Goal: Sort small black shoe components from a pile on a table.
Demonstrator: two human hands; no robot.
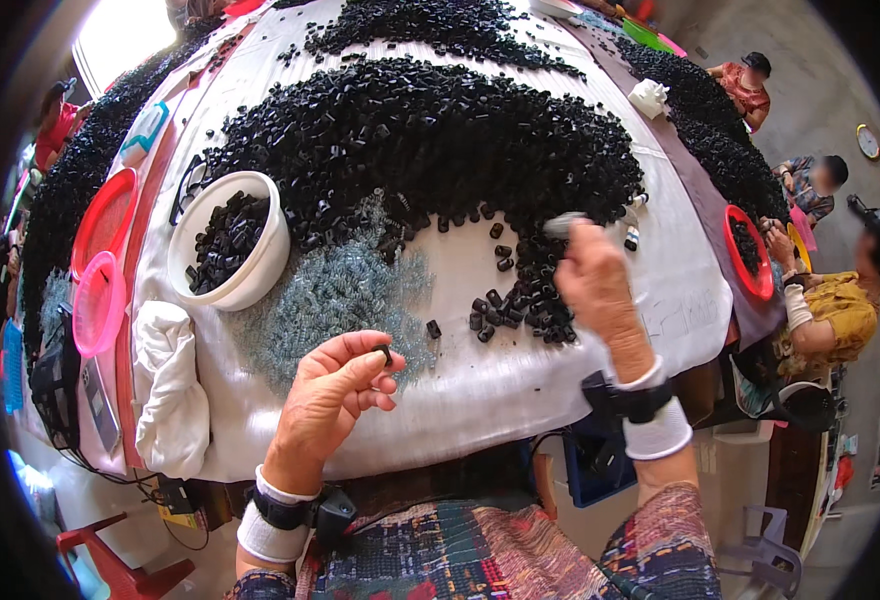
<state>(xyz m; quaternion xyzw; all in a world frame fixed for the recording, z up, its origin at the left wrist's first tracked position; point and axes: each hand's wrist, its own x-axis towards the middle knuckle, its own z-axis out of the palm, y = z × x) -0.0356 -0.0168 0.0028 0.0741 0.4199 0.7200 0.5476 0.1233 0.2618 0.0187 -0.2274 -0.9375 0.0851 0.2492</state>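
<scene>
Between the thumb and fingers of my left hand (335, 395) is a small black plastic piece (384, 354). A heap of tiny blue-grey springs (335, 300) lies just beyond that hand. My right hand (598, 278) is closed and partly smeared by motion. At its fingertips shows a blurred grey thing (562, 226) whose kind I cannot make out. Beneath and left of the right hand is a small cluster of black plastic pieces (550, 315), joined to a large dark pile (430, 140) farther back. One loose black piece (433, 329) sits between my hands.
A white tub (278, 245) with black pieces stands left of the springs. Beside it are a white cloth (168, 400), a pink basket (100, 305), a red basket (105, 222) and a phone (100, 405). Several people sit around, one (845, 310) beside a red-rimmed basket (732, 245) at right.
</scene>
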